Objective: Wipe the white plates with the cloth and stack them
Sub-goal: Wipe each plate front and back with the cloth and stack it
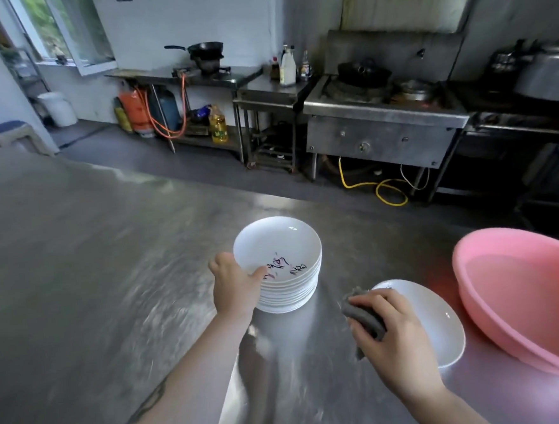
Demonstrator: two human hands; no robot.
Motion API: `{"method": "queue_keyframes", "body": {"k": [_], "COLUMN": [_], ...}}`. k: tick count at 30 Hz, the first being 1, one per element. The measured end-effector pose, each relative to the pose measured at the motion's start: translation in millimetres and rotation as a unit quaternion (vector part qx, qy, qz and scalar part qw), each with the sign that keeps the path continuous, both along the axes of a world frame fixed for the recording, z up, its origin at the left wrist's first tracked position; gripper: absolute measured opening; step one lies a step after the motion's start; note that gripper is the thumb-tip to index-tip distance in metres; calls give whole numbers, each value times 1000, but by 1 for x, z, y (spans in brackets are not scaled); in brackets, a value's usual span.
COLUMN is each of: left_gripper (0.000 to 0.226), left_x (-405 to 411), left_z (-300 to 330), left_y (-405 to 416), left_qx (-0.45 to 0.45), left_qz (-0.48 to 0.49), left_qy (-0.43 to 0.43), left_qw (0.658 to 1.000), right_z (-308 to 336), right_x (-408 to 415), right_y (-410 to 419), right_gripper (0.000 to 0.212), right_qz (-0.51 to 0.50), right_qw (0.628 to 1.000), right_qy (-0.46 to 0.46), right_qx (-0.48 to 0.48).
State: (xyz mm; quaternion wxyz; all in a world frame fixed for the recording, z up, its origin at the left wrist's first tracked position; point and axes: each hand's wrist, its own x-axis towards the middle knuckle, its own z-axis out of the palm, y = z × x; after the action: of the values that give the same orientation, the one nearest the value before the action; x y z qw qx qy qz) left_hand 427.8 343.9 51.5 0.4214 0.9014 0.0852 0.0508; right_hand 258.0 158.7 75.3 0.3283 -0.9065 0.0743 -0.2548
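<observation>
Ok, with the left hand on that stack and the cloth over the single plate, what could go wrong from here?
1. The left hand grips the top plate at one edge only; lifting it that way could drag or tip the tall stack of plates.
2. The right hand presses the cloth at the near rim of the single plate, which might tilt or slide on the steel table.
3. That plate lies close to the pink basin; a slide could knock it.

You are standing at a steel table (pixel 93 258) that is carrying a stack of white plates (pixel 288 290), one single plate (pixel 441 326) and, apparently resting on it, a pink basin (pixel 525 294).
</observation>
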Motion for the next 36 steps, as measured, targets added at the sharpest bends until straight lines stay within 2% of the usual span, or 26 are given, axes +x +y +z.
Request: {"method": "queue_keyframes", "body": {"k": [7,15,23,28,33,36], "left_gripper": [50,34,44,44,42,44], "left_x": [5,0,17,15,7,2], "left_z": [-5,-2,-3,-4,-5,0], "left_y": [1,-8,-7,-12,-18,-22], "left_qx": [-81,-110,-241,-261,-326,-403], "left_qz": [36,81,102,98,93,116], "left_qy": [38,-7,38,-31,-72,-57], "left_qw": [995,991,964,960,938,906], "right_z": [-3,-7,-11,-12,-13,-13], "right_x": [0,-7,-10,-9,-8,-10], "right_y": [1,1,-1,-3,-2,-2], "right_gripper": [31,32,33,31,33,33], "right_qz": [-12,-21,-22,-22,-28,-26], "right_qw": [1000,1000,999,999,999,998], "right_qy": [-2,-5,-3,0,-3,-6], "right_qx": [25,11,37,44,40,49]}}
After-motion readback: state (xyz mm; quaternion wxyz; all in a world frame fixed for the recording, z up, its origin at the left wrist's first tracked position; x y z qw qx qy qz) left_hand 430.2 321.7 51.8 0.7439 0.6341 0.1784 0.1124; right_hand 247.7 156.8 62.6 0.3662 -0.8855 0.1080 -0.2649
